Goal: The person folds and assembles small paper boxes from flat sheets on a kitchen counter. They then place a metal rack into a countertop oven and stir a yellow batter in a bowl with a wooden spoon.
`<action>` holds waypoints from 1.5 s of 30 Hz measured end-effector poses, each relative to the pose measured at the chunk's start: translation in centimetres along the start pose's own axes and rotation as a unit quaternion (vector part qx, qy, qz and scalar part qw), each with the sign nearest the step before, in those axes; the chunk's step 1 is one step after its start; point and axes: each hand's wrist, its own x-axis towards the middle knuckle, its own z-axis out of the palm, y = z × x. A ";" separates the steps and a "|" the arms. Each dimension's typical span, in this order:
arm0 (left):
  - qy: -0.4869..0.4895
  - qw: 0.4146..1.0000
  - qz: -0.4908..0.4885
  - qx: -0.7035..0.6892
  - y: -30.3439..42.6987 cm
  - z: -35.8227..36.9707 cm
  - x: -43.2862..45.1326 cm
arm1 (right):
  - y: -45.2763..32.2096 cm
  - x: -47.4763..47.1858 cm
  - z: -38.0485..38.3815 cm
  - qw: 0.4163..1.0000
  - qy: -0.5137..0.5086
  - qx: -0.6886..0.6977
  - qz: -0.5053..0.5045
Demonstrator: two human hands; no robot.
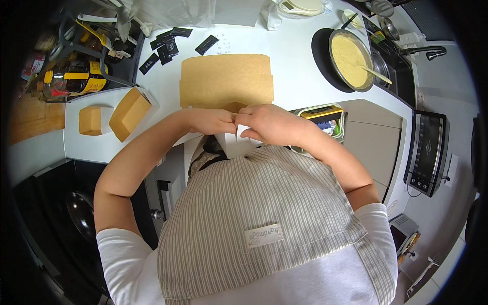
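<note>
Both of my hands meet at the counter's front edge, on a kraft paperboard box blank that lies brown side up, its near end raised and folded. My left hand pinches the near end of the board with bent fingers. Against it, my right hand grips a white flap between thumb and fingers. The folded part beneath the hands is partly hidden. To the left stand two formed paperboard boxes, a smaller one and a larger, tilted one, brown inside and white outside.
Several small black packets lie behind the blank beside a written sheet. At right, a bowl of yellow batter holds a spatula. A container with packages sits near my right forearm. Bottles fill a rack at left; a kitchen scale is behind.
</note>
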 end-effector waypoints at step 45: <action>0.549 0.835 0.000 -0.021 0.3 1.9 -2.3 | 5.3 -2.6 2.7 0.907 0.165 0.242 0.301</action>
